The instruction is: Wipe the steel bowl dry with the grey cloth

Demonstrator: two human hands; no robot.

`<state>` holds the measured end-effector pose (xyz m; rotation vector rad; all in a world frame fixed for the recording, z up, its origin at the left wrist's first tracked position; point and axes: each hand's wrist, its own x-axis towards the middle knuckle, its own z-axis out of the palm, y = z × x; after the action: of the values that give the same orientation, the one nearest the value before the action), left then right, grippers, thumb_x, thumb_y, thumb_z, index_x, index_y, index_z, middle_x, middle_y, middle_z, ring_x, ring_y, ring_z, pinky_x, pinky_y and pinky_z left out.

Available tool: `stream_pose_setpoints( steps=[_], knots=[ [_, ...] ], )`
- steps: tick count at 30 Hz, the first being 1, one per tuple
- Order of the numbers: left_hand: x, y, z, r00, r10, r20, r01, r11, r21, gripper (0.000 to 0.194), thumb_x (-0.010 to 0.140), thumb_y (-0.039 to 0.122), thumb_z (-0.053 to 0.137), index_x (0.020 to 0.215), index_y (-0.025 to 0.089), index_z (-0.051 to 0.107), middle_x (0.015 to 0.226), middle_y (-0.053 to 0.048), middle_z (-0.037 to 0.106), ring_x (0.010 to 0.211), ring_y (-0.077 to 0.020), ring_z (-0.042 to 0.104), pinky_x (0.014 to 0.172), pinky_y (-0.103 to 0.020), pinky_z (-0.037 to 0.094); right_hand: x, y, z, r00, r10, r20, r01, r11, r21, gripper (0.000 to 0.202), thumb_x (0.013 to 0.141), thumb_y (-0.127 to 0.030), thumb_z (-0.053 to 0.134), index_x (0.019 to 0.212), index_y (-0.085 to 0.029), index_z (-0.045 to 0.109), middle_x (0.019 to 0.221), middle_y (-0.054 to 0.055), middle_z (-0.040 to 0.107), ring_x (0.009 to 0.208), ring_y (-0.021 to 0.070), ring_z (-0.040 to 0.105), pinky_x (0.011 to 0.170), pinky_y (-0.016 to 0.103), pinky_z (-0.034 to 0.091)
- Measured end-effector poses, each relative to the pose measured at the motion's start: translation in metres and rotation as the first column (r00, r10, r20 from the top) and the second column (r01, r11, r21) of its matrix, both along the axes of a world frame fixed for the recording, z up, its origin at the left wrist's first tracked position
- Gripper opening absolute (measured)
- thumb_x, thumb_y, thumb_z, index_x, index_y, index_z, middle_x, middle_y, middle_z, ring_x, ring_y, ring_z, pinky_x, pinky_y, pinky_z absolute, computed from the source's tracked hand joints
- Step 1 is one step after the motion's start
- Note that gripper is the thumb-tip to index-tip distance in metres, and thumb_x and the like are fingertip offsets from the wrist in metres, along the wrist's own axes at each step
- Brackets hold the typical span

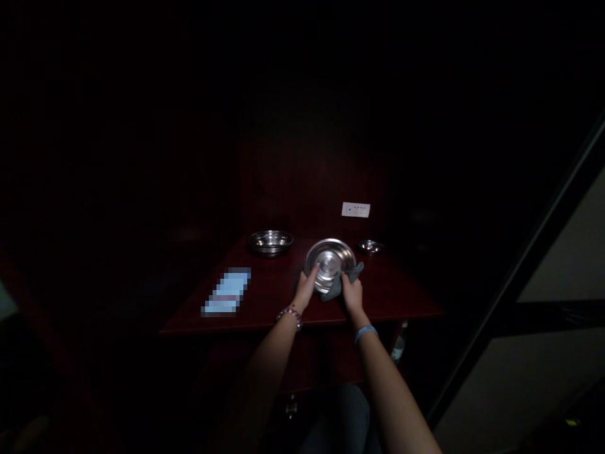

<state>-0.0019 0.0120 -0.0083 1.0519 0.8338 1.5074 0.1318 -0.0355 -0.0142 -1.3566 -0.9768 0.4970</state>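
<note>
A shiny steel bowl point(329, 257) is tilted toward me above the dark red table. Its left rim is gripped by my left hand point(305, 291), the thumb lying over the inside. My right hand point(352, 294) is closed on a grey-green cloth point(333, 289), pressed against the bowl's lower right rim. Part of the cloth sticks out to the right of the fingers. The fingers behind the bowl are hidden.
Wide steel bowls point(271, 243), seemingly stacked, stand at the back left of the table point(274, 302). A smaller steel bowl point(370, 246) sits back right, below a white wall socket point(356, 210). A blurred light-blue rectangle point(227, 291) lies left. Under the table is a bottle point(399, 347).
</note>
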Motion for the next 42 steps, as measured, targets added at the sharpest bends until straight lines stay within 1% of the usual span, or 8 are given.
stream_pose_setpoints(
  steps=[3,11,14,17,23,34,38,42],
  knots=[
    [-0.001,0.001,0.0,1.0,0.002,0.011,-0.002,1.0,-0.014,0.032,0.09,0.033,0.068,0.114,0.013,0.071,0.127,-0.016,0.071,0.126,-0.0295,0.063,0.112,-0.039,0.044,0.0,0.0,-0.001,1.0,-0.009,-0.003,0.009,1.0,0.001,0.037,0.086,-0.041,0.056,0.09,-0.011,0.076,0.096,0.017,0.079,0.095,0.0292,0.075,0.08,0.031,0.055],
    [-0.002,0.001,0.003,1.0,-0.001,0.012,0.002,1.0,-0.015,0.042,0.089,0.044,0.067,0.115,0.01,0.071,0.122,-0.016,0.073,0.123,-0.0309,0.064,0.111,-0.04,0.045,0.0,0.001,-0.002,1.0,-0.007,0.016,0.007,1.0,0.009,0.037,0.086,-0.042,0.055,0.094,-0.012,0.076,0.1,0.016,0.079,0.098,0.0279,0.075,0.083,0.03,0.055],
    [-0.001,0.0,0.004,1.0,-0.005,0.011,0.005,1.0,-0.021,0.038,0.088,0.043,0.069,0.111,0.013,0.073,0.114,-0.014,0.077,0.123,-0.0306,0.064,0.109,-0.037,0.046,0.0,0.001,-0.001,1.0,-0.012,0.017,0.012,1.0,-0.007,0.038,0.086,-0.042,0.055,0.093,-0.011,0.076,0.099,0.017,0.079,0.096,0.0285,0.075,0.082,0.031,0.055],
    [0.0,0.0,0.004,1.0,-0.012,0.002,0.012,1.0,-0.008,0.032,0.09,0.038,0.068,0.109,0.014,0.073,0.116,-0.013,0.076,0.12,-0.0291,0.066,0.109,-0.039,0.047,-0.001,0.001,0.0,1.0,-0.011,0.017,0.011,1.0,-0.013,0.036,0.085,-0.041,0.055,0.091,-0.011,0.076,0.097,0.017,0.079,0.094,0.0284,0.075,0.081,0.031,0.054],
    [0.001,0.005,-0.003,1.0,-0.006,-0.007,0.006,1.0,0.017,0.027,0.088,0.032,0.069,0.106,0.013,0.073,0.119,-0.016,0.075,0.117,-0.0298,0.068,0.109,-0.041,0.046,-0.001,-0.002,0.001,1.0,-0.007,0.013,0.007,1.0,-0.013,0.036,0.085,-0.042,0.056,0.09,-0.012,0.076,0.096,0.015,0.079,0.094,0.0273,0.074,0.08,0.03,0.054],
    [0.001,0.007,-0.007,1.0,0.004,-0.002,-0.004,1.0,0.015,0.032,0.083,0.036,0.074,0.107,0.014,0.073,0.117,-0.013,0.076,0.118,-0.0313,0.067,0.109,-0.042,0.047,0.001,0.001,-0.002,1.0,0.002,0.027,-0.003,1.0,0.009,0.038,0.085,-0.043,0.055,0.093,-0.011,0.075,0.1,0.017,0.078,0.097,0.0288,0.075,0.083,0.031,0.054],
    [0.002,0.008,-0.008,1.0,0.011,0.002,-0.011,1.0,-0.007,0.036,0.079,0.039,0.077,0.106,0.016,0.073,0.117,-0.013,0.076,0.12,-0.0302,0.067,0.109,-0.039,0.047,0.002,0.002,-0.003,1.0,0.002,0.026,-0.002,1.0,0.003,0.039,0.085,-0.045,0.055,0.092,-0.012,0.075,0.101,0.017,0.078,0.098,0.0286,0.075,0.085,0.031,0.054],
    [0.001,0.009,-0.008,1.0,0.017,-0.004,-0.017,1.0,-0.012,0.037,0.08,0.037,0.078,0.108,0.014,0.072,0.119,-0.016,0.075,0.12,-0.0312,0.066,0.11,-0.041,0.046,0.002,0.003,-0.005,1.0,-0.002,0.022,0.001,1.0,0.007,0.038,0.085,-0.044,0.055,0.092,-0.012,0.074,0.101,0.017,0.078,0.099,0.0295,0.074,0.084,0.031,0.054]
  ],
)
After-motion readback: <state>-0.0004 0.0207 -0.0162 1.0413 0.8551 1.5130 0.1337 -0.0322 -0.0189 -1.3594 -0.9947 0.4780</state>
